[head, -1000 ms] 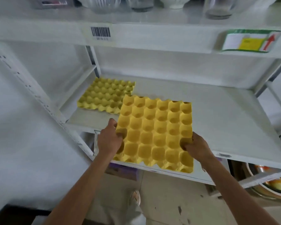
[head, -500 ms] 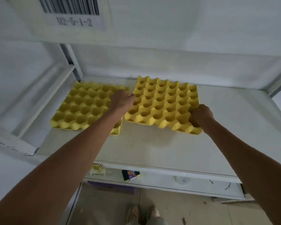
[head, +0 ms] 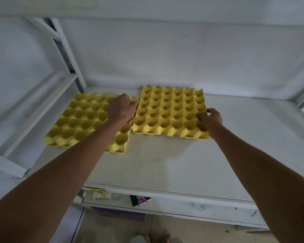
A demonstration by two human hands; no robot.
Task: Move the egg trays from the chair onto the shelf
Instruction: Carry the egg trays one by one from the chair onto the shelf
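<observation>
both hands on second egg tray (head: 170,111): left hand (head: 120,109) curled over its left edge, right hand (head: 211,118) pinching its near right corner. tray slid from shelf front to back since a second ago, now flat on shelf (head: 165,165), just beside first tray (head: 88,120). placement near done, release left. cups up, long axis seems left-right, slight skew.

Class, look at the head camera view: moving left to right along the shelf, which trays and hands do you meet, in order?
left egg tray → left hand → right egg tray → right hand
</observation>
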